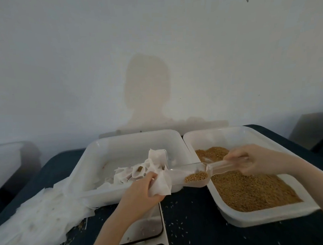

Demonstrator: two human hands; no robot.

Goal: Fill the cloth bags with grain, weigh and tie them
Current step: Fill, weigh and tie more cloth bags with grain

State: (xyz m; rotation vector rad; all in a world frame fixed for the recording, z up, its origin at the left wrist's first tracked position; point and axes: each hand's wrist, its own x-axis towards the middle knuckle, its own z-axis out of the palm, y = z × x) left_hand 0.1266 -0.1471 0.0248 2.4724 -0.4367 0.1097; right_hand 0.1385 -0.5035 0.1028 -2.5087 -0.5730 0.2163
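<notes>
My left hand (141,190) grips a small white cloth bag (160,185) by its mouth, above the far edge of a white kitchen scale (143,232). My right hand (251,160) holds the handle of a clear plastic scoop (192,173). The scoop lies level, its open end pointing at the bag's mouth, with a small heap of brown grain (196,176) inside it. A white tray (272,217) at the right holds a bed of the same grain (252,190).
A second white tray (95,156) in the middle holds several white cloth bags (137,169). A pile of white cloth (35,220) lies on the dark table (194,222) at the left. Loose grains are scattered on the table. A pale wall stands behind.
</notes>
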